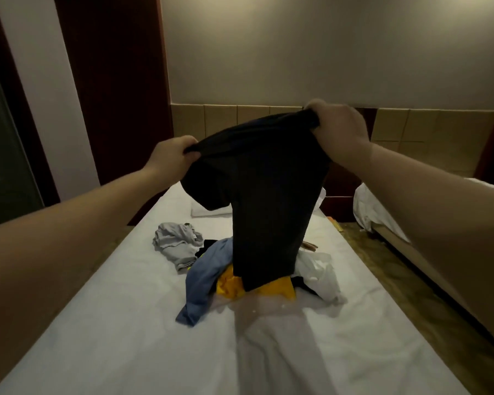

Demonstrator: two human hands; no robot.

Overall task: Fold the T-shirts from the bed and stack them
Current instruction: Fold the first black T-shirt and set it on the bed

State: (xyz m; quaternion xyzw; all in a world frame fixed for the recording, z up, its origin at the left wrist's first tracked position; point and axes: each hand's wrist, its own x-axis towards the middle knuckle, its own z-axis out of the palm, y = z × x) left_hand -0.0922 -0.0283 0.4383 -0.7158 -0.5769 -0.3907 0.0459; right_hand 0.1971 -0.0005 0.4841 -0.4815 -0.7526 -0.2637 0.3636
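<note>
Hanging over the white-sheeted bed (126, 323), a black fabric T-shirt (268, 195) is being held up by its top edge. One end is being gripped by the left hand (171, 155), the other by the right hand (337, 126), the two hands set apart. Under its hem, a crumpled blue garment (206, 277), a yellow garment (231, 286), a white garment (320, 275) and a grey garment (174, 240) are lying heaped on the sheet.

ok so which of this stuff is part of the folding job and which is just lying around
Part of the job: black T-shirt gripped by left hand and right hand; blue shirt, yellow shirt, grey shirt, white garment lying on the bed.
Just lying about: white pillow at the bed's head; second bed to the right.
</note>
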